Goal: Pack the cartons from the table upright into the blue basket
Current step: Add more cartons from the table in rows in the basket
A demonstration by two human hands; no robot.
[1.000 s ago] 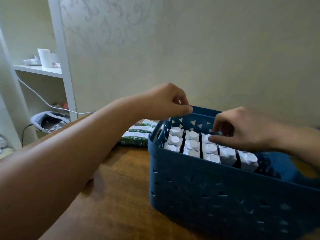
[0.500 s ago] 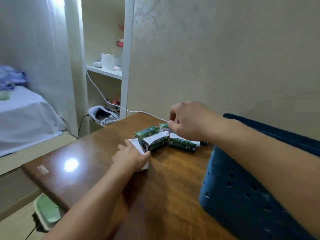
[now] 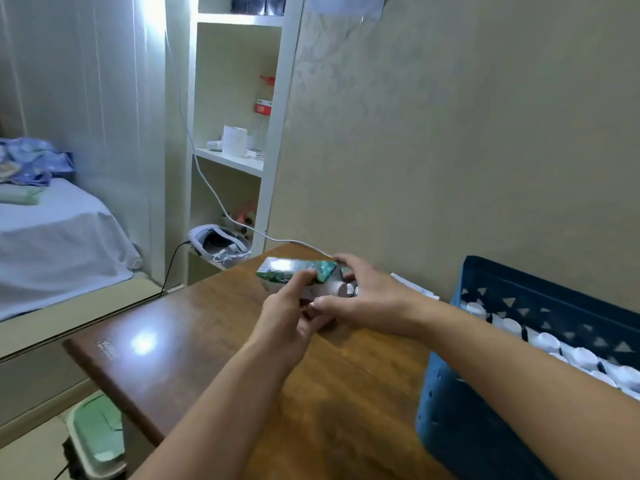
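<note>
Head view: both hands have left the basket (image 3: 485, 403) and moved to the loose cartons. Left hand (image 3: 291, 310) and right hand (image 3: 360, 296) now grip a green carton (image 3: 294, 270) together, lying flat, lifted just above the tabletop (image 3: 207, 341). Basket's near rows hold upright cartons; next: tip upright, carry right.

Both hands meet over the far part of the tabletop (image 3: 194, 344), left hand (image 3: 287, 317) nearer, right hand (image 3: 367, 299) just behind and to its right. Between them a carton (image 3: 294, 270) lies on its side, held above the wood. Off to the right stands the basket (image 3: 485, 410), with cartons (image 3: 543, 341) upright inside it in rows. Behind the tabletop runs the wall; at the far left corner sits a shelf unit (image 3: 239, 161), a headset (image 3: 218, 242) at its foot. Further left, a bed (image 3: 52, 237).
</note>
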